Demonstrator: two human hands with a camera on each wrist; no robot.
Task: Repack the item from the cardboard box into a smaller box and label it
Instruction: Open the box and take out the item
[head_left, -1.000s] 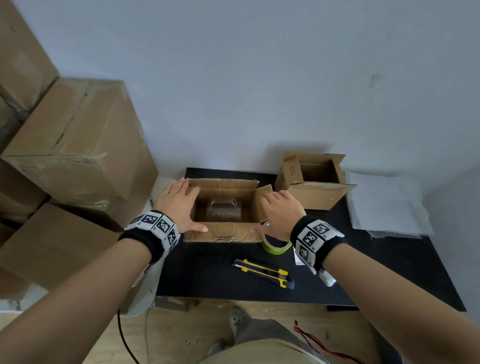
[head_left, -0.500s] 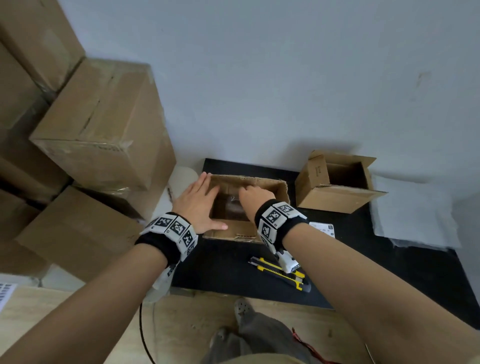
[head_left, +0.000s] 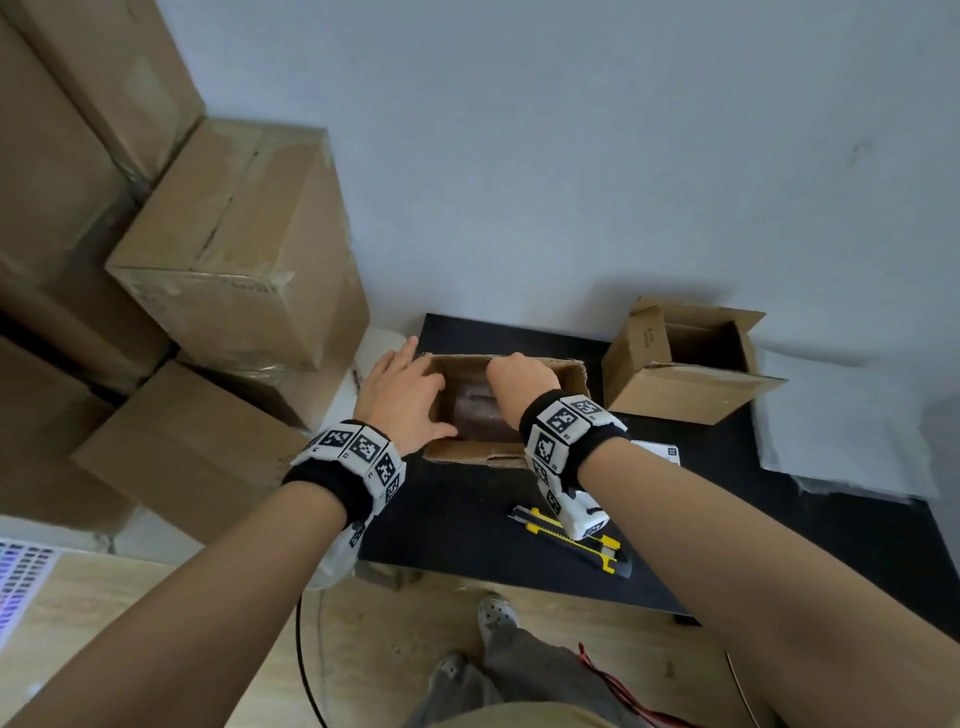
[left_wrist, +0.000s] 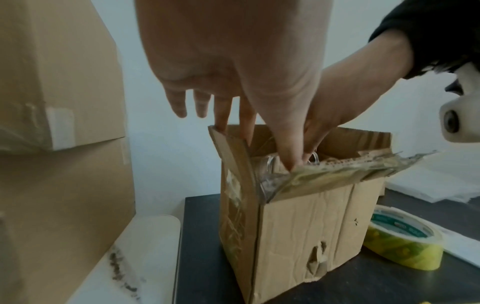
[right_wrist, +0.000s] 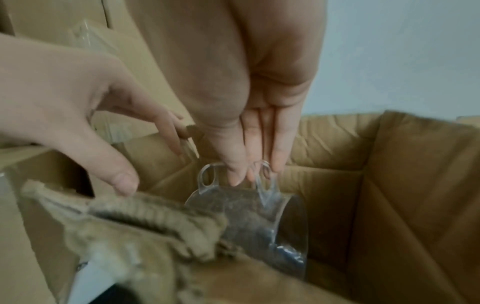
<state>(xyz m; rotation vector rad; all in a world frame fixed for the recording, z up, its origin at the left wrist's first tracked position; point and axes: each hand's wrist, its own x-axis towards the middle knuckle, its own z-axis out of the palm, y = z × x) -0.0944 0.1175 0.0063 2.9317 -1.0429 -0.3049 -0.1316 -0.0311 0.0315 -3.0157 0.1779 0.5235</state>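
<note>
An open, worn cardboard box (head_left: 566, 382) stands on the black table (head_left: 467, 519). Inside it lies a clear plastic container (right_wrist: 249, 207) with loop handles. My left hand (head_left: 415, 384) spans the box's near left corner, its straight fingers (left_wrist: 223, 115) on the left wall and its thumb pressing the torn near flap (left_wrist: 337, 170) outward. My right hand (right_wrist: 255, 174) reaches down into the box, and its fingertips pinch one clear handle loop. A smaller open box (head_left: 680, 389) stands to the right, with a white label (head_left: 660, 452) in front of it.
A yellow utility knife (head_left: 576, 543) lies near the table's front edge, and a tape roll (left_wrist: 405, 244) sits right of the worn box. White foam sheets (head_left: 841, 421) cover the table's right end. Large cartons (head_left: 234, 249) are stacked on the left.
My right hand left the box's right flap and went down inside to the clear container. My left hand stayed at the left corner, and the head view swung left.
</note>
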